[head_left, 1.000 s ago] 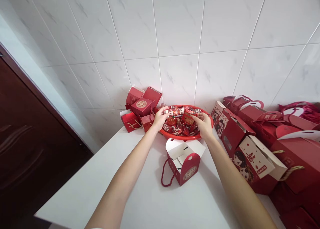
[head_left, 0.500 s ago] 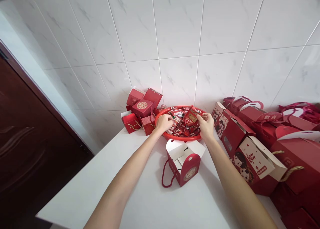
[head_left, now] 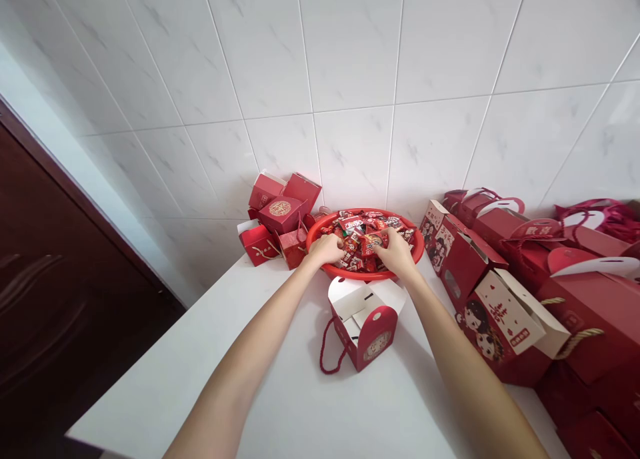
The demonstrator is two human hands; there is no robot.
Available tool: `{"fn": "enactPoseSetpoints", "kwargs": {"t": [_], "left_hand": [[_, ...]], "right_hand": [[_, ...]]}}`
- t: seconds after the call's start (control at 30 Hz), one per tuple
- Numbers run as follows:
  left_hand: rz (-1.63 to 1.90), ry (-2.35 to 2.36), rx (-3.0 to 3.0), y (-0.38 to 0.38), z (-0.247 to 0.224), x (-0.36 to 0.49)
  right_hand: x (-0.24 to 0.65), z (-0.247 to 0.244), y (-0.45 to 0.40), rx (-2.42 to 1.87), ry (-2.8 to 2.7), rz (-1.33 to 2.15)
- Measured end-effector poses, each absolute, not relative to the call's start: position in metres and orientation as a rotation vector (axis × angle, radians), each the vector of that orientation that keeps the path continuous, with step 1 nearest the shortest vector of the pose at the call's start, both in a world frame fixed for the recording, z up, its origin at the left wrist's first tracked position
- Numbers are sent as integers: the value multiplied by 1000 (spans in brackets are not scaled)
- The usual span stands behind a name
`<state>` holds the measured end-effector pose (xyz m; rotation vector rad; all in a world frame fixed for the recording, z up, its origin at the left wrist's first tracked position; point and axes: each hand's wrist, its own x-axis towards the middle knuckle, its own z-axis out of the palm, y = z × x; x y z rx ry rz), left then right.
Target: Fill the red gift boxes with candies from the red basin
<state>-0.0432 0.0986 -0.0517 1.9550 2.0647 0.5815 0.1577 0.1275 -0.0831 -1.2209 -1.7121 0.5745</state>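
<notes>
A round red plastic basin [head_left: 345, 273] full of small wrapped sweets [head_left: 354, 224] stands near the wall. My left hand [head_left: 326, 249] is at its left side with fingers curled together over the sweets; whatever they hold is hidden. On the right side, my right hand [head_left: 399, 253] reaches in, thumb and fingers apart beside a shiny red candy packet [head_left: 371, 244] on top of the pile. In front of the basin, between my forearms, a small red gift box [head_left: 379, 335] stands with its lid flaps up, its white inside showing and a dark red cord handle [head_left: 323, 352] hanging out.
Small red boxes [head_left: 280, 212] are piled left of the basin. Larger red gift boxes [head_left: 505, 312] with rope handles crowd the right side. All stand on a white table [head_left: 200, 352] against a tiled wall [head_left: 350, 145]. A dark red door [head_left: 60, 279] is at the left.
My right hand has moved left and inward over the basin; the red and gold packet it held up is no longer raised. My left hand stays at the left side. The view shifts slightly.
</notes>
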Motion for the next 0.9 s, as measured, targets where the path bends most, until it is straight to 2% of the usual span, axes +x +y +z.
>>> {"fn": "enactPoseSetpoints", "kwargs": {"t": [0.17,0.37,0.6,0.8,0.9], "left_hand": [[786,1831,1926,99,-50,-46],[1179,1477,1655,98,-52,-54],[1487,1352,1429,97,-52,-54],[1550,1238,1243,93,-49,-56],[1585,1175,1164,95,-46,-56]], "right_hand": [[152,-90,133,-1274,-1815,505],[154,-78,123,-1279,-1809,584],[156,-69,113,-1322,-1698,587],[156,-71,117,-1229,-1553,465],[155,-68,116,-1131,-1553,513]]}}
